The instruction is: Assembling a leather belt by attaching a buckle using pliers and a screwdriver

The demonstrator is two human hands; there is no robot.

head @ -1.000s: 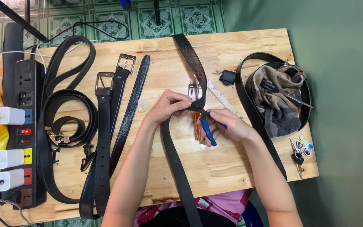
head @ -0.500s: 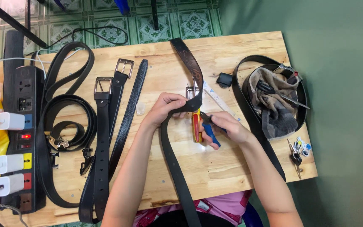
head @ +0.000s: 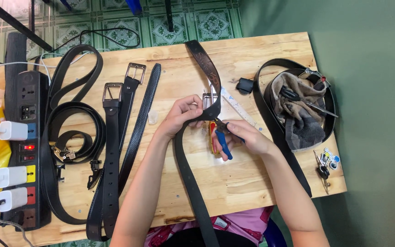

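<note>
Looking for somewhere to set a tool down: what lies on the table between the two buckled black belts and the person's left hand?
In the head view, one more long black leather strap and a small clear plastic piece; otherwise bare wood.

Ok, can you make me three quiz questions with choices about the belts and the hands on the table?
1. Where is the power strip? A on the table's left edge B by the keys C under the rag
2. What colour are the pliers handles? A green B blue and red C white
3. The left hand is: A flat on the table B pinching the belt C holding keys

A, it lies along the left edge; B, both colours show in the right hand; B, its fingers grip the belt by the buckle.
</note>
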